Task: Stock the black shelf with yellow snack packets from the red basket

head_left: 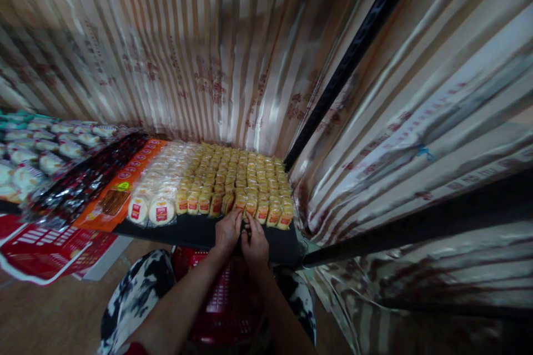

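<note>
Rows of small yellow-wrapped snack packets (262,212) with red labels stand on a dark shelf (187,233). At the front edge of these rows, my left hand (227,234) has its fingers closed on the lower front of a snack packet (240,201). My right hand (255,243) is close beside it, its thumb and fingers pinched at the neighbouring snack packet (250,202). The fingertips of both hands nearly meet. Round white packets (161,209) with red labels lie in rows just left of the yellow ones.
Further left are an orange package (110,199), dark glossy packs (89,180) and white wrapped packets (50,144). A red basket (216,294) sits between my knees; another red basket (45,247) is at left. A black metal post (345,66) and striped plastic sheeting (233,55) bound the shelf.
</note>
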Tool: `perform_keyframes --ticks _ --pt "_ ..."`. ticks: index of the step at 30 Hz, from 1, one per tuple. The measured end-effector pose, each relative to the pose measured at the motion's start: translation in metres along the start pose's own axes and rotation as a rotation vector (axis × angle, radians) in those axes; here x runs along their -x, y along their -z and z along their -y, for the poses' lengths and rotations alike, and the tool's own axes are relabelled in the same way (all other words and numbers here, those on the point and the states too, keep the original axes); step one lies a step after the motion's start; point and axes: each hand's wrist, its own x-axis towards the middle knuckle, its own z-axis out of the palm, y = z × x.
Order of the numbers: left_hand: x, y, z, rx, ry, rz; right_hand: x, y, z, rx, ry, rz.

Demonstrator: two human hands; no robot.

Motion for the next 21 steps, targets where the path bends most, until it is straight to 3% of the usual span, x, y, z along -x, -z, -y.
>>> perform_keyframes --ticks 7,13,21 --pt "0.001 0.005 -0.006 -0.144 -0.072 0.019 0.003 0.001 -0.002 -0.056 0.075 -0.028" --pt "0.001 0.008 -0.010 -0.062 -0.076 0.073 0.004 -0.002 -0.005 -0.011 0.089 -0.060" --pt "0.003 0.010 -0.010 -0.022 -0.154 0.053 0.003 0.000 -0.003 -0.017 0.101 -0.055"
